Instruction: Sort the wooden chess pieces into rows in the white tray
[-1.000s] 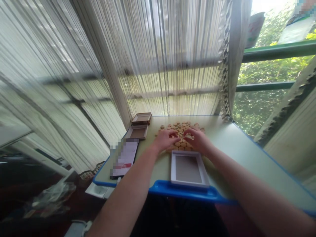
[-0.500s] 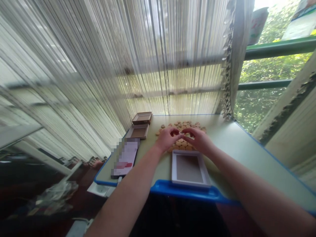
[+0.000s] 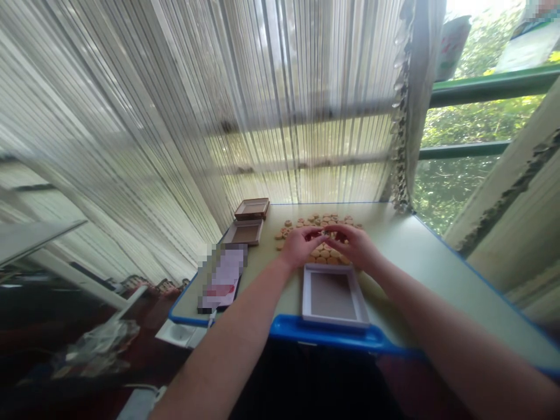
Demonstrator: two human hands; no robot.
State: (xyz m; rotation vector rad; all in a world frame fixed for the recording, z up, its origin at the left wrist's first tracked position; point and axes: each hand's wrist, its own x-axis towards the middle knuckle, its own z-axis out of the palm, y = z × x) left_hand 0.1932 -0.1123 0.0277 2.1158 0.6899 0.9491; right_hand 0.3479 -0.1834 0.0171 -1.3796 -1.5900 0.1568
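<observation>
A: Hands?
B: Left hand [image 3: 300, 247] and right hand [image 3: 354, 245] are both curved, fingertips nearly brought together; whether a disc is gripped can't be made out.
A: Discs?
B: Round wooden discs [image 3: 323, 254] are spread between, beneath and beyond the hands. Probably light, stiff, smoothish, not easily broken; best pinched by the rim.
A: Look?
B: Pale tan; some seemingly marked, plain ones packed close nearer the body, by the shallow white tray [image 3: 308, 291].
</observation>
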